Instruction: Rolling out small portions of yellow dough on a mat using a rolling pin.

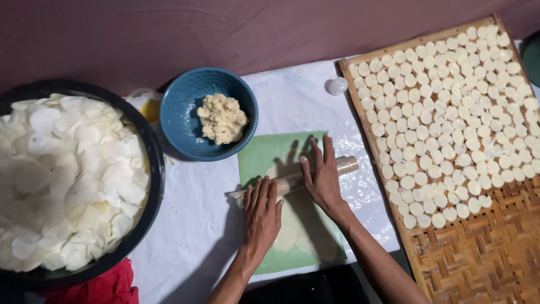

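Head view: looking straight down at a work surface covered in white plastic sheet (292,95).
Left hand (261,211): flat, palm down, fingers straight and together, pressing on the left end of a rolling pin; not curled around it.
Right hand (325,174): flat and open, fingers spread, resting on top of the pin right of its middle; not clasped around it.
Rolling pin (295,180): pale, slim cylinder wrapped in clear film, lying slantwise under both hands, right end farther away than the left.
Green mat (264,155): rectangular, at the centre of the scene, under the pin.
Dough sheet (301,225): thin, pale, with a scalloped edge, spread on the mat beneath and near the hands.
Blue bowl (185,121): just beyond the mat to the left, holding a crumbly yellowish lump (223,118).
Black basin (152,169): far left, heaped with thin white discs (67,174).
Woven bamboo tray (484,253): right side, its far part covered in rows of small pale rounds (450,112); near part bare.
Red cloth (107,287): near left, under the basin's edge.
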